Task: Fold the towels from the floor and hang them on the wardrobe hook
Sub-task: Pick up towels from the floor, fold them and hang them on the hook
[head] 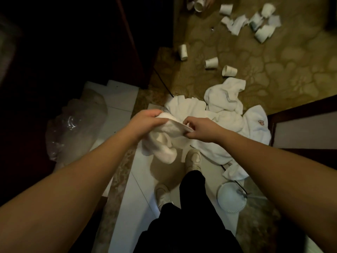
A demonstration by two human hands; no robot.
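Carpet (273,70), olive with a floral pattern, covers the far floor; pale tile (127,198) runs underfoot. Dark wardrobe panel (73,42) fills upper left. Heap of white towels (224,114) lies on the floor ahead, one with a red emblem. Clear plastic bag (76,125) at left. Paper cups (211,63) and torn paper scattered on carpet. White plate (230,198) near right foot. Held towel (164,141) hangs above the tile: left hand (147,119) fingers curl around its edge, right hand (198,128) fingers pinch the hem.
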